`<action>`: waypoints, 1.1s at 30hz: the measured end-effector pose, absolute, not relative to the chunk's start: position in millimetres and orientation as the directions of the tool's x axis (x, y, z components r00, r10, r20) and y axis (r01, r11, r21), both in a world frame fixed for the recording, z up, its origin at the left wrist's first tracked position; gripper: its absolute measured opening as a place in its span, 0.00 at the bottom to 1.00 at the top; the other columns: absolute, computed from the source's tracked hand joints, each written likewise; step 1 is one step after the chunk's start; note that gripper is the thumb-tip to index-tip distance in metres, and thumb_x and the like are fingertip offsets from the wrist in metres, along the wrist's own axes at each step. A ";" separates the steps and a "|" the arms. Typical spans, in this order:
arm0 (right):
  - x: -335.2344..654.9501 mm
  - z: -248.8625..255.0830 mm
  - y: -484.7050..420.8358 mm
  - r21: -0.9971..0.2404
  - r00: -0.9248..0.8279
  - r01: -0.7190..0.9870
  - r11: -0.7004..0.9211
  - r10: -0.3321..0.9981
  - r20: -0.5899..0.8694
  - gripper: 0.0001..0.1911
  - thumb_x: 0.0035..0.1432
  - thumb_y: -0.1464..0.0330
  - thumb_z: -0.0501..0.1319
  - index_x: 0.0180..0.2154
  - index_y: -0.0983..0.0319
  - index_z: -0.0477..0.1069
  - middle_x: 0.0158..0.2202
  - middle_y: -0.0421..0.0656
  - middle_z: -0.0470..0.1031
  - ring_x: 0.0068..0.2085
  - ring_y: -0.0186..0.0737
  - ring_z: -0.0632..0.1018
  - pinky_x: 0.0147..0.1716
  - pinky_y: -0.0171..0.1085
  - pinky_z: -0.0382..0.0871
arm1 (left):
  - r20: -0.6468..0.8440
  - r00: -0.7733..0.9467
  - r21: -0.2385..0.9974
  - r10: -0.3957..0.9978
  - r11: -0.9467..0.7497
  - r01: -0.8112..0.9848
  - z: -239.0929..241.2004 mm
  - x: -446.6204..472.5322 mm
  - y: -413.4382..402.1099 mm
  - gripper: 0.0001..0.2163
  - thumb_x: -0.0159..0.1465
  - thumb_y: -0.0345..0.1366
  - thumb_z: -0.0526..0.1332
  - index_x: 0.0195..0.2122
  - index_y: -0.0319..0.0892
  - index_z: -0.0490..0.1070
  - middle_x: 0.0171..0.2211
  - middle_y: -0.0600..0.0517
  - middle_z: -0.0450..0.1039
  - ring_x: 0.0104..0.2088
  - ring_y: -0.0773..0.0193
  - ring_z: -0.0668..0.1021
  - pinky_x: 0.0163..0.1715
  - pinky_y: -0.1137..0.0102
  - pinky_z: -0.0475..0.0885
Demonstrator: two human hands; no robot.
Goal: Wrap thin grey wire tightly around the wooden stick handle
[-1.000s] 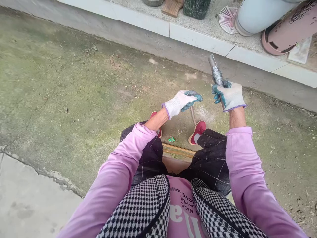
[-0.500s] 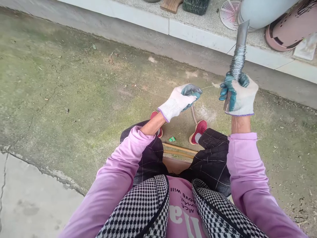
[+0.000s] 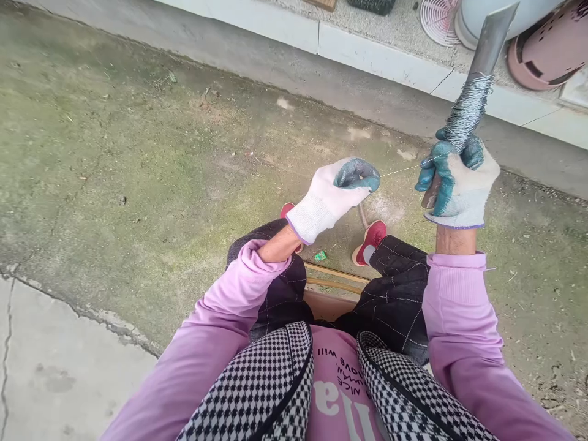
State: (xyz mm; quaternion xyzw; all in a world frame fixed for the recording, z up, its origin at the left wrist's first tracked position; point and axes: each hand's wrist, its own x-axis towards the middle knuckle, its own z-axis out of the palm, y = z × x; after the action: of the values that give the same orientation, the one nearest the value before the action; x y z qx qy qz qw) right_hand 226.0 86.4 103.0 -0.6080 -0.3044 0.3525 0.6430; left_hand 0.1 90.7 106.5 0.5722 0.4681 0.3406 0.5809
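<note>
My right hand (image 3: 462,174), in a white glove with a teal coated palm, is closed round a grey metal pipe (image 3: 495,40). The pipe tilts up and to the right, and its lower end shows below my fingers. Many turns of thin silvery wire (image 3: 469,110) are wound round it just above my grip. A single strand runs taut from there to my left hand (image 3: 346,187). That hand, gloved the same way, pinches the strand between thumb and fingers. Whether any wire continues past the pinch is hard to make out.
A white-edged ledge (image 3: 367,52) crosses the top, bearing a pink round grid (image 3: 440,21), a pale container (image 3: 468,24) and a pink perforated bin (image 3: 542,52). Mossy ground (image 3: 174,165) lies below. A green wrapper (image 3: 320,255) is between my red shoes (image 3: 370,242).
My right hand has shifted right and slightly down, and the pipe now leans further to the right. My left hand has moved a little, still pinching the wire.
</note>
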 end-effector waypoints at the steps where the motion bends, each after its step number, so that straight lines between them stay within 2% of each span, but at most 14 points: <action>1: 225.4 104.2 85.4 -0.995 0.556 -0.099 -0.004 0.829 -0.059 0.11 0.46 0.67 0.75 0.34 0.58 0.78 0.24 0.35 0.73 0.19 0.31 0.68 0.12 0.32 0.58 | -0.187 0.344 0.981 0.920 0.160 0.106 108.2 -1.8 91.5 0.06 0.67 0.34 0.71 0.44 0.42 0.83 0.36 0.51 0.85 0.31 0.65 0.83 0.34 0.70 0.80; 4: 222.4 110.2 79.4 -0.980 0.470 -0.169 -0.104 0.866 -0.173 0.16 0.44 0.67 0.77 0.38 0.60 0.82 0.23 0.35 0.72 0.20 0.31 0.67 0.12 0.31 0.54 | -0.287 0.400 0.952 0.871 0.307 0.013 112.2 -7.8 94.0 0.09 0.68 0.41 0.73 0.43 0.42 0.83 0.30 0.53 0.80 0.22 0.70 0.75 0.23 0.72 0.71; 8: 210.9 122.7 68.5 -0.929 0.248 -0.285 -0.236 0.918 -0.309 0.19 0.43 0.65 0.81 0.38 0.60 0.83 0.19 0.30 0.63 0.16 0.26 0.57 0.13 0.32 0.47 | -0.384 0.500 0.866 0.776 0.491 -0.098 116.6 -11.3 95.2 0.17 0.65 0.49 0.75 0.44 0.40 0.83 0.22 0.57 0.70 0.17 0.73 0.66 0.17 0.74 0.59; 10: 203.2 129.2 64.5 -0.907 0.147 -0.328 -0.266 0.933 -0.327 0.19 0.41 0.65 0.82 0.37 0.59 0.82 0.17 0.28 0.59 0.15 0.26 0.54 0.13 0.32 0.46 | -0.424 0.527 0.831 0.737 0.548 -0.098 117.8 -11.4 95.4 0.21 0.64 0.53 0.75 0.46 0.40 0.83 0.20 0.58 0.65 0.17 0.70 0.66 0.17 0.73 0.60; 12: 196.5 134.7 61.8 -0.895 0.094 -0.348 -0.279 0.940 -0.329 0.21 0.38 0.67 0.81 0.37 0.59 0.82 0.17 0.28 0.59 0.15 0.26 0.55 0.13 0.32 0.47 | -0.460 0.531 0.815 0.712 0.575 -0.064 118.0 -11.5 95.8 0.23 0.64 0.56 0.74 0.47 0.40 0.84 0.19 0.57 0.65 0.18 0.66 0.70 0.18 0.70 0.65; 14: 191.9 138.9 59.2 -0.890 0.084 -0.360 -0.279 0.941 -0.329 0.23 0.35 0.71 0.80 0.38 0.58 0.81 0.20 0.29 0.65 0.15 0.26 0.57 0.13 0.32 0.48 | -0.483 0.531 0.812 0.696 0.584 -0.028 117.1 -11.8 96.3 0.24 0.65 0.58 0.73 0.48 0.41 0.84 0.19 0.56 0.65 0.19 0.63 0.73 0.19 0.68 0.69; 17: 188.6 143.2 54.6 -0.903 0.101 -0.329 -0.275 0.941 -0.323 0.25 0.33 0.73 0.79 0.38 0.56 0.81 0.27 0.33 0.74 0.16 0.27 0.61 0.12 0.33 0.50 | -0.488 0.539 0.818 0.687 0.576 0.007 115.8 -11.6 96.7 0.23 0.66 0.60 0.72 0.45 0.44 0.83 0.19 0.56 0.63 0.19 0.63 0.72 0.19 0.68 0.68; 19: 187.0 145.4 52.0 -0.920 0.113 -0.282 -0.272 0.943 -0.313 0.22 0.35 0.71 0.81 0.36 0.54 0.81 0.26 0.33 0.73 0.16 0.29 0.61 0.12 0.34 0.51 | -0.484 0.549 0.821 0.682 0.570 0.016 115.8 -10.7 96.7 0.23 0.66 0.62 0.72 0.43 0.45 0.82 0.18 0.58 0.59 0.17 0.66 0.69 0.19 0.69 0.65; 23: 182.4 149.0 51.5 -0.937 0.146 -0.255 -0.240 0.948 -0.283 0.18 0.39 0.63 0.83 0.27 0.52 0.76 0.18 0.31 0.62 0.15 0.30 0.55 0.11 0.36 0.51 | -0.490 0.590 0.802 0.641 0.598 0.017 117.5 -8.3 96.1 0.28 0.64 0.66 0.73 0.42 0.43 0.82 0.17 0.59 0.55 0.17 0.67 0.66 0.19 0.70 0.62; 26: 182.5 149.4 52.6 -0.963 0.190 -0.227 -0.148 0.963 -0.193 0.19 0.42 0.60 0.82 0.21 0.52 0.72 0.18 0.34 0.63 0.16 0.30 0.53 0.11 0.37 0.52 | -0.505 0.610 0.781 0.611 0.624 0.021 119.9 -7.3 94.2 0.30 0.63 0.67 0.74 0.45 0.41 0.83 0.17 0.58 0.58 0.18 0.66 0.68 0.20 0.68 0.64; 29: 190.5 147.2 50.6 -0.980 0.226 -0.157 -0.123 0.961 -0.157 0.11 0.44 0.63 0.80 0.25 0.50 0.79 0.22 0.35 0.69 0.17 0.32 0.59 0.12 0.39 0.59 | -0.497 0.633 0.765 0.594 0.644 -0.004 121.8 -7.5 92.6 0.29 0.64 0.65 0.74 0.45 0.41 0.83 0.17 0.60 0.54 0.17 0.70 0.62 0.18 0.70 0.59; 31: 197.5 144.8 47.7 -0.976 0.203 -0.097 -0.196 0.956 -0.213 0.12 0.43 0.68 0.80 0.30 0.51 0.81 0.26 0.37 0.74 0.19 0.36 0.67 0.15 0.41 0.66 | -0.488 0.629 0.768 0.606 0.640 -0.020 121.3 -8.1 92.9 0.27 0.65 0.65 0.73 0.42 0.42 0.81 0.17 0.62 0.49 0.15 0.72 0.57 0.16 0.71 0.55; 33: 201.6 142.8 45.2 -0.954 0.156 -0.038 -0.296 0.942 -0.298 0.16 0.40 0.73 0.80 0.29 0.54 0.78 0.27 0.37 0.75 0.23 0.37 0.71 0.17 0.40 0.68 | -0.496 0.602 0.775 0.626 0.632 -0.020 118.6 -8.6 94.3 0.26 0.66 0.65 0.73 0.40 0.44 0.80 0.16 0.63 0.47 0.15 0.72 0.57 0.16 0.71 0.56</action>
State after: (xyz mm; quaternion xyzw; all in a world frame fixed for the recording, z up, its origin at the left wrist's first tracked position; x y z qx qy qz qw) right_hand 201.6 45.2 142.8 -0.6046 -0.3738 0.5315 0.4607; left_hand -8.6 94.3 118.6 0.3798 0.3991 0.1993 0.8104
